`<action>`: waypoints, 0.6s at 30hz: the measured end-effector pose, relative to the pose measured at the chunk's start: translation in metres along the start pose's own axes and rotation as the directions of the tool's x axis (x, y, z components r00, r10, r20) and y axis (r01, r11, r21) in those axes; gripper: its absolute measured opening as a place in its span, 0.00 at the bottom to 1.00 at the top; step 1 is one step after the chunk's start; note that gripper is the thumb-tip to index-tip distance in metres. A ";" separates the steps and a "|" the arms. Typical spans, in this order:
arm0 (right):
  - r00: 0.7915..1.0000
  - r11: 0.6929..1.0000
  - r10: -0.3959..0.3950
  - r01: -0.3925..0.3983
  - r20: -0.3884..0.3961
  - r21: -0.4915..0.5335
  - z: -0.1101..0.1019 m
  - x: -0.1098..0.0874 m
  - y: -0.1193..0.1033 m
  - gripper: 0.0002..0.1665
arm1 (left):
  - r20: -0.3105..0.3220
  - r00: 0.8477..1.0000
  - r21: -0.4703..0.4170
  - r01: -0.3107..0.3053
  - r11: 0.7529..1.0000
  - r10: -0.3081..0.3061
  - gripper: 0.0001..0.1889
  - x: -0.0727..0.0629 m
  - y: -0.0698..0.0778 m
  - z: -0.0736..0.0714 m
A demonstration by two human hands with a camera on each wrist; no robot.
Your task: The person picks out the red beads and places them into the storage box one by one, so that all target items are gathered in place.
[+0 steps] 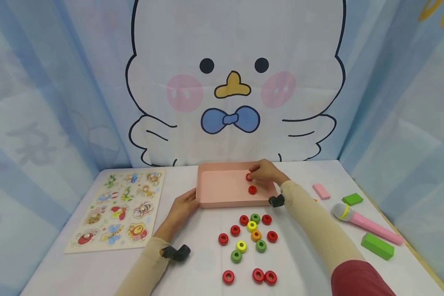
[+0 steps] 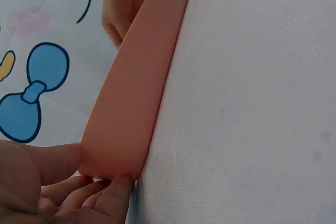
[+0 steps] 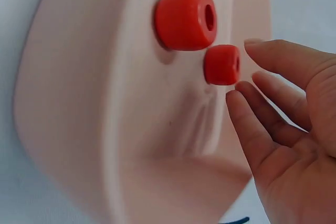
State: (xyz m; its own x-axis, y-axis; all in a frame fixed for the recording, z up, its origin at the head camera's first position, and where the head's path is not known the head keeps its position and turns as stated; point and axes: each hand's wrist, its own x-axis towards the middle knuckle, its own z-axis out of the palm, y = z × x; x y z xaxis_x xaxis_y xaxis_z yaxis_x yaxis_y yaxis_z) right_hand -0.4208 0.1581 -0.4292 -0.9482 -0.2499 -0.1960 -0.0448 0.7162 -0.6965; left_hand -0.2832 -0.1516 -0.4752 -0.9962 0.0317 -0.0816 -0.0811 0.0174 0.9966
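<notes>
A shallow pink tray (image 1: 222, 204) lies at the back of the table. My left hand (image 1: 183, 206) holds its left end, thumb at the rim and bent fingertips low against the corner (image 2: 113, 169). Inside the tray, toward its right end, sit two red ring-shaped beads, the back one (image 3: 221, 65) and the front one (image 3: 185, 19). Over the back bead is my right hand (image 1: 267, 170). In the right wrist view its thumb and fingers are spread around that bead, with a small gap between fingertips and bead.
Several red, green, yellow and orange beads (image 1: 256, 235) lie in front of the tray. An insect puzzle board (image 1: 116, 211) is at the left. To the right are a pink toy microphone (image 1: 370, 224), green blocks (image 1: 377, 246) and a pink block (image 1: 321, 191).
</notes>
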 end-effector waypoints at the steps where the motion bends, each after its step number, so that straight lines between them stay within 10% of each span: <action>1: 1.000 1.000 -0.002 0.002 -0.011 -0.005 -0.002 -0.003 0.000 0.24 | 0.000 1.000 0.006 0.001 1.000 -0.001 0.28 0.000 0.000 0.000; 18: 0.990 0.991 -0.132 0.131 -0.039 -0.018 -0.024 -0.110 0.019 0.26 | 0.006 1.000 0.016 -0.004 1.000 0.003 0.28 0.000 0.001 0.001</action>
State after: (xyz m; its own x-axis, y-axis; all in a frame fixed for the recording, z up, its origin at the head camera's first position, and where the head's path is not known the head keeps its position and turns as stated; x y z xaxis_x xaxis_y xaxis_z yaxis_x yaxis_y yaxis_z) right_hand -0.3252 0.2147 -0.4041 -0.9456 -0.3166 -0.0752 -0.1747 0.6887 -0.7036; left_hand -0.2835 -0.1507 -0.4740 -0.9962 0.0377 -0.0782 -0.0770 0.0332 0.9965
